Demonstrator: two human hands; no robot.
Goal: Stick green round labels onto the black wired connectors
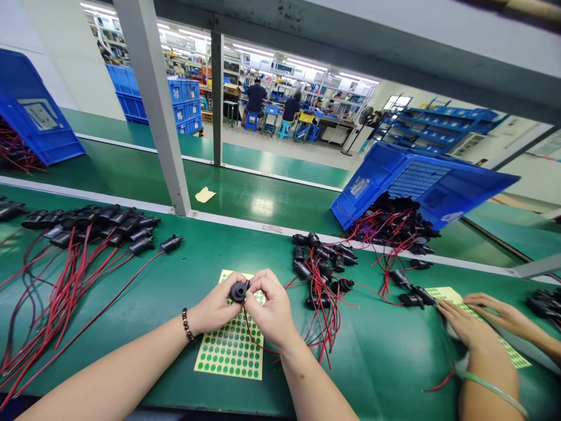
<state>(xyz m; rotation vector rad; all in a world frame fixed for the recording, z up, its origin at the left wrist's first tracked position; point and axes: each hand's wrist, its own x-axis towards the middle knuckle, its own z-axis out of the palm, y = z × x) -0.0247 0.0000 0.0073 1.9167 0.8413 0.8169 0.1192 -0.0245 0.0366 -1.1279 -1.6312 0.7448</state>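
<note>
My left hand (pixel 219 307) is closed around a small black cylindrical pump (pixel 238 292), its round ported end facing me. A thin red wire hangs from the pump toward the right. With thumb and fingertips pinched together, my right hand (pixel 269 304) touches the pump's right side; whatever lies between those fingertips is hidden. Beneath both hands lies a pale yellow sheet of round green stickers (pixel 230 354), its upper part partly covered. To the right of my right hand is a pile of black pumps with red wires (pixel 322 269).
More wired pumps (pixel 109 225) lie at left. A tilted blue bin (pixel 363 181) spills pumps at right; another blue bin (pixel 52 126) stands far left. A co-worker's hands (pixel 471 327) rest over another sticker sheet (pixel 515 354). A grey post (pixel 153 99) rises behind the table.
</note>
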